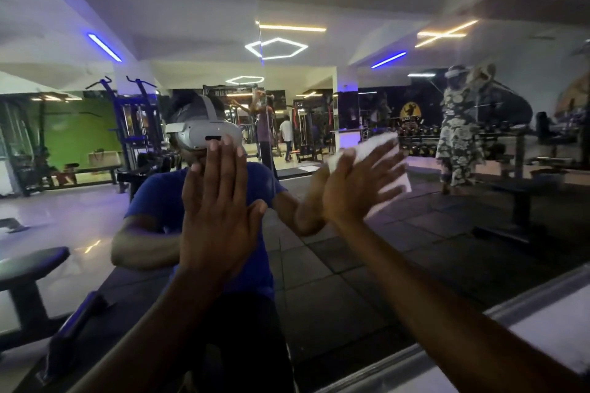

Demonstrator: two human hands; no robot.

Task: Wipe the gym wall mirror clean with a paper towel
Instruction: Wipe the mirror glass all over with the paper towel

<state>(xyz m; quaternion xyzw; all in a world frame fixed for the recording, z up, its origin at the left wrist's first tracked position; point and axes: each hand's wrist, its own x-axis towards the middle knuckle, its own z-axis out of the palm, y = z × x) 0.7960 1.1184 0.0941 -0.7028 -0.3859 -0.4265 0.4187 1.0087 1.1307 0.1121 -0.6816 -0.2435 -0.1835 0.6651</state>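
I stood close to the gym wall mirror (367,265), which filled nearly the whole view from nine o'clock round to three. My left hand (220,210) lay flat against the glass near the centre, fingers straight and together, thumb out toward three o'clock, holding nothing. It covered part of my own reflection, where a white headset (198,134) and a blue shirt (159,198) showed behind it.

My right hand (354,188) was up at about two o'clock from the left one, fingers spread and straight, pressing the paper towel (383,150) onto the mirror. The towel was white and blurred; its edges stuck out past my fingertips toward one and three o'clock. The palm pinned it rather than any curled grip. The reflected hand met mine just at its nine o'clock side.

In the glass, at nine o'clock, I could see a blue weight machine (134,124) before a green wall (76,134), and a dark bench (28,268) lower, near eight o'clock. A hexagonal ceiling light (276,48) glowed at twelve. At two o'clock a person in a patterned dress (456,134) stood by a dumbbell rack (418,140). The mirror's pale lower frame (498,313) ran along at five o'clock beneath my right forearm.
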